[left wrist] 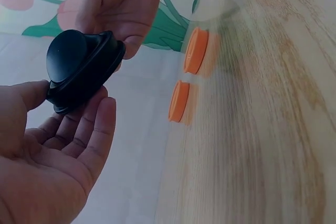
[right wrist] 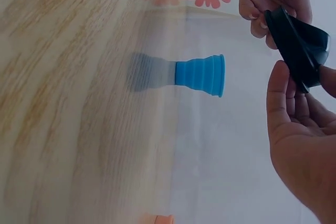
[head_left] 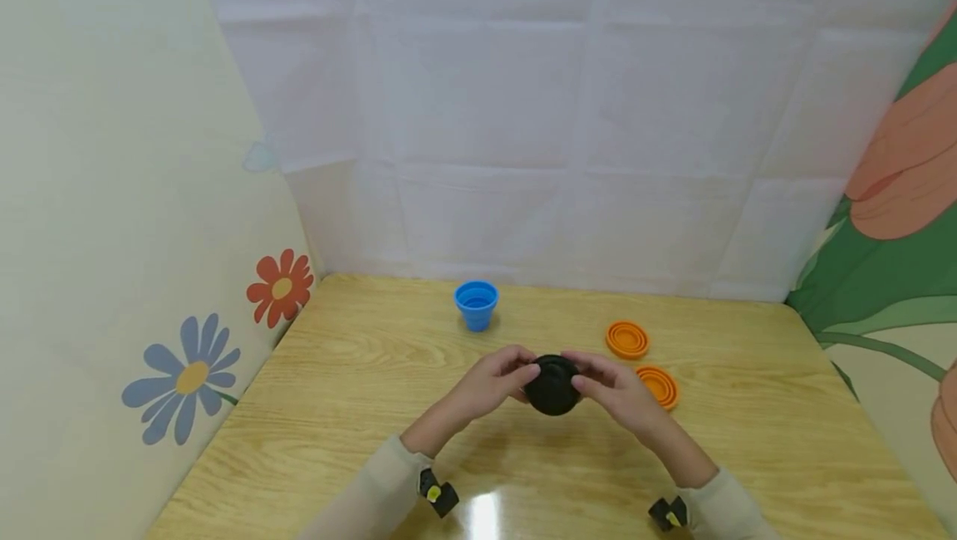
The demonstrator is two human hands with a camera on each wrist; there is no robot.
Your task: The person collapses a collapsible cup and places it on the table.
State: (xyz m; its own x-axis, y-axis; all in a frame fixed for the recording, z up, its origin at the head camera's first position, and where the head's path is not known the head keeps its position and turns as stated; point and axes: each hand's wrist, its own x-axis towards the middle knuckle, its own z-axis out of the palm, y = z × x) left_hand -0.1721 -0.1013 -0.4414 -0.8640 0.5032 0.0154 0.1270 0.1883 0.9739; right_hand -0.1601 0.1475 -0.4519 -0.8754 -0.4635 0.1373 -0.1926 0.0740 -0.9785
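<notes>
Above the table, both hands hold a black collapsible cup [head_left: 552, 386], folded part way, its small round end [left wrist: 66, 56] bulging out past the wide rim. My left hand [head_left: 492, 382] pinches its left edge, thumb on the near face and fingers behind. On the opposite edge, my right hand [head_left: 619, 390] grips it the same way. In the right wrist view the cup [right wrist: 299, 51] is tilted, its rim turned towards the left. Two flattened orange collapsible cups, a farther one [head_left: 627, 340] and a nearer one [head_left: 660, 388], lie by the right hand, which partly covers the nearer.
A blue collapsible cup [head_left: 476, 305] stands upright and unfolded near the back of the wooden table [head_left: 359, 341]. White cloth [head_left: 478, 108] hangs behind the table's back edge. Flower-patterned sheets flank it on the left [head_left: 112, 191] and right [head_left: 897, 274].
</notes>
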